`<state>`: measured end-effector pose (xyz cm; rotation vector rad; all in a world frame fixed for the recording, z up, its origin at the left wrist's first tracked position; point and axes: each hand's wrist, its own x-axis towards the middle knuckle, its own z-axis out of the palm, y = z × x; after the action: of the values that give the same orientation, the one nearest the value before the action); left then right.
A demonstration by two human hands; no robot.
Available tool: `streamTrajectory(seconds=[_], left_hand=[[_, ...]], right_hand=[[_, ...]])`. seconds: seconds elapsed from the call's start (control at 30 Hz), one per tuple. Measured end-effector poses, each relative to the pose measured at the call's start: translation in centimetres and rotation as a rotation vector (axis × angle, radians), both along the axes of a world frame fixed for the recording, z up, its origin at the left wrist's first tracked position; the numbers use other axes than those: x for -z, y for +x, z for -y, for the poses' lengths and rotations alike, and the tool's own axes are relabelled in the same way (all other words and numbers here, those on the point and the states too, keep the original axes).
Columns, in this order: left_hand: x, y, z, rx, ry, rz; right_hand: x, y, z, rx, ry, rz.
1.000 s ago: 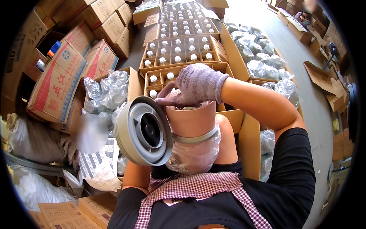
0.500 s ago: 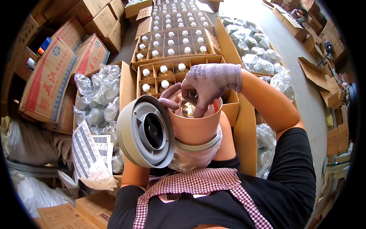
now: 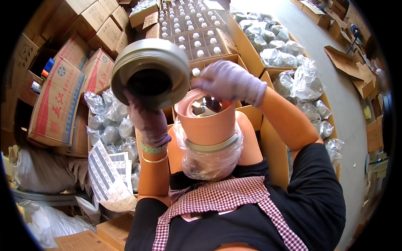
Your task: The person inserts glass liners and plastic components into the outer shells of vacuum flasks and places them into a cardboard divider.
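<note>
Holding a grey lid (image 3: 153, 60) up beside an uncovered pink vessel (image 3: 209, 126)

The grey lid is raised at the upper left of centre, its dark round hollow turned toward the view. Its lower edge is grasped by the left hand (image 3: 148, 121), which is gloved in purple-grey; a gold bracelet (image 3: 155, 160) is worn on the forearm below. The pink vessel is placed mouth-up at the middle of the frame, by the bare thighs (image 3: 248, 133), and a shiny surface is seen inside. It is ringed by a grey band (image 3: 211, 146), and its lower part is wrapped in clear plastic (image 3: 211, 165).

Above the vessel's mouth, the gloved right hand (image 3: 230, 81) is held with its fingers bent; they are blurred and partly hidden, so whether anything is grasped cannot be told.

White-capped bottles (image 3: 200, 53) are stood in divided cartons (image 3: 227, 43) at the upper centre. Plastic-wrapped items (image 3: 278, 56) are packed at the upper right, and more are heaped at the left, with printed sheets (image 3: 106, 180) laid near them. A checked apron (image 3: 222, 196) is worn at the bottom.
</note>
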<state>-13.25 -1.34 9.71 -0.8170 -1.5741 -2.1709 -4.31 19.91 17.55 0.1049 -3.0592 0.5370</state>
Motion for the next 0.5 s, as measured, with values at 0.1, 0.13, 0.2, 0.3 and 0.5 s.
streamTrajectory(seconds=[0.1,0.13,0.2,0.3,0.5], left_hand=[[-2.3,-0.6,-2.4,0.067,0.051,0.006],[-2.6,-0.5,-2.4,0.046,-0.122,-0.055],[-3.5,-0.2,-2.2,0.02,-0.449,-0.261],[-3.3,-0.4,-1.9,0.479,-0.297,-0.193],[-1.7,-0.6,-0.9,0.598,-0.356,-0.296]], right_hand=[[2.2,0.2,-2.2,0.013,-1.264,-0.275],[2.6,0.4,-2.0,-0.063,-1.342,-0.421],[3.9,1.0,-1.8,-0.237,-1.347,-0.468],[5.7,2.4,-2.4,-0.16,-1.358,-0.419],[8.1,2.0,-2.7,-0.455,-1.181,-0.63]])
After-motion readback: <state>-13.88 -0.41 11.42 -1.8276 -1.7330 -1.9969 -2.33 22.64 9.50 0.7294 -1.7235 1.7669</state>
